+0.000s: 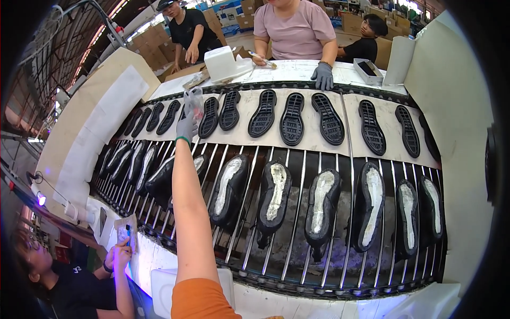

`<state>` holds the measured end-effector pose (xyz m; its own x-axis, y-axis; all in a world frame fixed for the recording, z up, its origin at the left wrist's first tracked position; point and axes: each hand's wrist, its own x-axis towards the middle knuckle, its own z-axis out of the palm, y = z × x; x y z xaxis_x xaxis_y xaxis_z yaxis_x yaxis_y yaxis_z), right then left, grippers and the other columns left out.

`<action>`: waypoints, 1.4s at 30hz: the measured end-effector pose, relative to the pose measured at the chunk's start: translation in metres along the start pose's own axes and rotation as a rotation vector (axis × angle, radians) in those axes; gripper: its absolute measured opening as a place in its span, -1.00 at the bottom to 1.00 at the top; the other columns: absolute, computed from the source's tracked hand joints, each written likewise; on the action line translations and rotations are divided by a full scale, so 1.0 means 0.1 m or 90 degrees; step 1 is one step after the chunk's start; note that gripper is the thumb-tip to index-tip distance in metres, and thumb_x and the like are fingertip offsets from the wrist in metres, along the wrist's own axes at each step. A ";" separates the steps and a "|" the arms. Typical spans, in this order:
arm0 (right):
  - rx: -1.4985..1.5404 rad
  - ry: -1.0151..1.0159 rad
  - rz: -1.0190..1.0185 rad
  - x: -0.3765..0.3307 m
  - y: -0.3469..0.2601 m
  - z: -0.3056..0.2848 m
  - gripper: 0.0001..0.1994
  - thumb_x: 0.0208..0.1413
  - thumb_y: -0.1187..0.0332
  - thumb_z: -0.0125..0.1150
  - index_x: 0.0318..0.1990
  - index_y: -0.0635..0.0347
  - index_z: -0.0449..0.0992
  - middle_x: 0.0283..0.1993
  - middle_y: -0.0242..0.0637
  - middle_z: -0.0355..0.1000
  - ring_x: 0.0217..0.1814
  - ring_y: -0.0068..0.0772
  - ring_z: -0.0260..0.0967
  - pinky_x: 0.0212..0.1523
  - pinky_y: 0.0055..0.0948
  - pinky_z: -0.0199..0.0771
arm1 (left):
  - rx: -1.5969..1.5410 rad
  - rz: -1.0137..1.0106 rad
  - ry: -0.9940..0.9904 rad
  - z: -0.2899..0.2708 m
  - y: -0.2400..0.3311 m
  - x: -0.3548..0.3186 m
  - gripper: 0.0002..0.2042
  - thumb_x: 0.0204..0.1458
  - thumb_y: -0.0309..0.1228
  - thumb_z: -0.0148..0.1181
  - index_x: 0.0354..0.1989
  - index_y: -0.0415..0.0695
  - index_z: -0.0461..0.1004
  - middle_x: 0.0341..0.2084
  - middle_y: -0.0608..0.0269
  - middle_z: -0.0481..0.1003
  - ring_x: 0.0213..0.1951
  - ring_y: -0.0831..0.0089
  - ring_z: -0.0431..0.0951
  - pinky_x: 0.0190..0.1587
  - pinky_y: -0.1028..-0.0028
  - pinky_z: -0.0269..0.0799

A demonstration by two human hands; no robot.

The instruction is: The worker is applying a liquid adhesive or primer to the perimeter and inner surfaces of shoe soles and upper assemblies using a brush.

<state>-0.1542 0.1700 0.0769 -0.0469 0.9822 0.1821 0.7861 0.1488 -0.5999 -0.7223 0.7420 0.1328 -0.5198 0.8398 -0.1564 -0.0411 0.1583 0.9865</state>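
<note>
Bottom centre of frame: orange sleeve (pixel 202 300) is showing at the edge, white tray (pixel 161 290) is sitting beside it. Lower left: a co-worker in black (pixel 79 287) is holding something blue against a tan piece (pixel 121 234); a small light is glowing violet above them.

Middle: conveyor (pixel 329 291) of metal rods is spanning the frame. Black shoe uppers (pixel 275 191) are lying on it in a row, bottoms up, pale strips facing me. Beyond them, black outsoles (pixel 292 119) are lying tread up on tan sheets (pixel 244 135).

Left hand (pixel 187 126), grey glove with green cuff, is hovering left of upper centre, over the outsole row. Clear crumpled plastic (pixel 195 102) with red marks is showing at its fingers (I can't tell from here if they're clamping it or just covered by it). An outsole (pixel 209 117) is lying just right of the plastic. Right hand: can't tell its grip, it's sitting out of frame.

Top: a person in pink (pixel 295 29) is holding a brush (pixel 272 64) and resting a grey glove (pixel 322 77) at the conveyor's far edge. White container (pixel 223 64) is standing to their left in frame.
</note>
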 end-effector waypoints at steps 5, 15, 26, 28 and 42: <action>-0.009 -0.001 0.013 -0.03 0.04 0.11 -0.70 -0.09 0.32 0.30 -0.12 -0.13 0.60 0.02 -0.27 0.45 0.15 -0.12 0.29 0.15 -0.13 0.21 | 0.396 -0.077 -0.002 0.02 0.17 -0.47 -0.50 0.01 -0.01 0.15 -0.15 -0.27 0.48 -0.44 0.16 0.40 -0.40 0.37 0.41 -0.43 0.31 0.33; 0.015 0.016 -0.047 -0.16 0.09 -0.04 -0.72 -0.12 0.29 0.27 -0.16 -0.16 0.59 -0.03 -0.32 0.44 0.07 -0.20 0.33 0.09 -0.18 0.21 | 1.104 0.398 -0.318 0.56 0.86 -2.44 -0.48 -0.01 0.04 0.07 -0.14 -0.22 0.49 -0.13 -0.14 0.51 -0.02 -0.01 0.49 0.00 0.15 0.39; 0.051 0.031 -0.091 -0.25 0.10 -0.11 -0.71 -0.01 0.33 0.19 -0.07 -0.04 0.56 0.11 -0.27 0.38 0.20 -0.12 0.22 0.22 -0.16 0.10 | 0.894 0.939 -0.314 0.29 1.79 -6.28 -0.58 0.09 -0.41 0.04 0.15 -0.24 0.30 -0.08 0.05 0.48 0.02 0.20 0.44 0.17 0.22 0.18; 0.048 0.049 -0.120 -0.28 0.19 -0.08 -0.71 0.00 0.33 0.19 -0.06 -0.05 0.56 0.12 -0.26 0.38 0.22 -0.12 0.23 0.22 -0.18 0.10 | 0.844 0.970 -0.322 0.09 1.73 -6.86 -0.57 -0.01 -0.51 0.02 0.11 -0.23 0.34 -0.06 0.09 0.48 0.03 0.21 0.45 0.26 0.14 0.13; 0.096 0.112 -0.156 -0.27 0.27 0.03 -0.81 -0.01 0.37 0.18 -0.20 0.00 0.58 -0.03 -0.31 0.47 0.11 -0.19 0.33 0.11 -0.22 0.22 | 0.424 0.805 -0.091 -0.16 1.26 -9.08 -0.71 -0.36 -0.71 0.22 -0.58 -0.02 0.28 -0.66 0.43 0.28 -0.56 0.53 0.39 -0.47 0.58 0.37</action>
<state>-0.1340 0.1481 0.0533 -0.1067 0.8821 0.4589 0.6635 0.4069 -0.6278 -0.2695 -0.0088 0.3998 0.1847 0.6358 0.7495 0.7955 -0.5445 0.2659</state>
